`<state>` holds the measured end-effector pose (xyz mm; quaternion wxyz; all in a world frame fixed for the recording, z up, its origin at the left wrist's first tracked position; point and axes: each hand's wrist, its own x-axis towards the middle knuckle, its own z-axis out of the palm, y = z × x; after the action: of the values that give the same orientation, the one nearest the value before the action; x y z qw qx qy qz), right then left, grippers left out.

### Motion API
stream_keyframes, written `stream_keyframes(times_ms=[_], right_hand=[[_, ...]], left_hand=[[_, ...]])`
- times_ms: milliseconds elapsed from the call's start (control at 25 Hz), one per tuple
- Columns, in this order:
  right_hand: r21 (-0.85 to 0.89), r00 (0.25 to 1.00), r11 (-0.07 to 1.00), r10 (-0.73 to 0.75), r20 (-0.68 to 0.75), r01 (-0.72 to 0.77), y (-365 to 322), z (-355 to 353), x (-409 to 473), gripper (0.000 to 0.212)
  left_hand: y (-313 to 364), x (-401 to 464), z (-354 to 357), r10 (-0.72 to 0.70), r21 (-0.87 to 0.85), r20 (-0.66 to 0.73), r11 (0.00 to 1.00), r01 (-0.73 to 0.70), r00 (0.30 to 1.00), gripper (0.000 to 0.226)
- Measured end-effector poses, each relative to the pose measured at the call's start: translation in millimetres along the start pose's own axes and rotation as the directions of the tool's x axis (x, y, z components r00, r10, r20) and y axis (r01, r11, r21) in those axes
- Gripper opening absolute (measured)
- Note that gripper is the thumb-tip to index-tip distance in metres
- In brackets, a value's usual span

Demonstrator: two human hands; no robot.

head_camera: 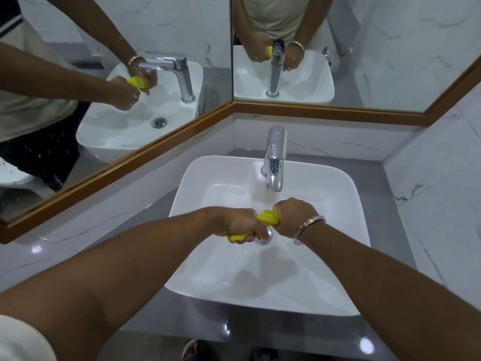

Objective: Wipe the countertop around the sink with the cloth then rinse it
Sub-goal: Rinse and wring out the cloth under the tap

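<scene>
- Rinse step in hand, by the look of it: yellow cloth (268,217) twisted into a rope between left hand (240,224) and right hand (291,217).
- Fingers (248,238) of both hands closed tight on the cloth ends, above the white basin (346,194), drain (265,238) just below them.
- Chrome tap (274,160) just beyond the fingers; running water not discernible.
- Grey surface (374,178) around the basin glossy.
- Next, likely: more wringing, or unfolding under the spout; calls for opposite wrist turns.
</scene>
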<state>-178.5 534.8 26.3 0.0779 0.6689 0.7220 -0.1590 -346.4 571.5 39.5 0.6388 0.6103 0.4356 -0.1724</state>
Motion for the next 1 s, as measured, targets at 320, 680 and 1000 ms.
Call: stream_keyframes(times_ms=[320, 680, 1000], right_hand=[[-0.036, 0.993, 0.997, -0.060, 0.106, 0.064, -9.1, -1.1, 0.5, 0.029], [0.362, 0.995, 0.931, -0.069, 0.072, 0.038, 0.8, -22.5, -40.4, 0.060], [0.417, 0.997, 0.909, 0.010, -0.076, 0.022, -28.8, -48.0, -67.1, 0.063]], left_hand=[[-6.9, -3.7, -4.3, 0.033, 0.292, -0.077, 0.956, -0.009, 0.997, 0.028], [-22.1, -45.2, -31.9, 0.473, 0.384, -0.236, 0.848, -0.366, 0.849, 0.039], [-25.8, -75.1, -43.4, 0.460, -0.045, -0.328, 0.865, -0.500, 0.825, 0.023]])
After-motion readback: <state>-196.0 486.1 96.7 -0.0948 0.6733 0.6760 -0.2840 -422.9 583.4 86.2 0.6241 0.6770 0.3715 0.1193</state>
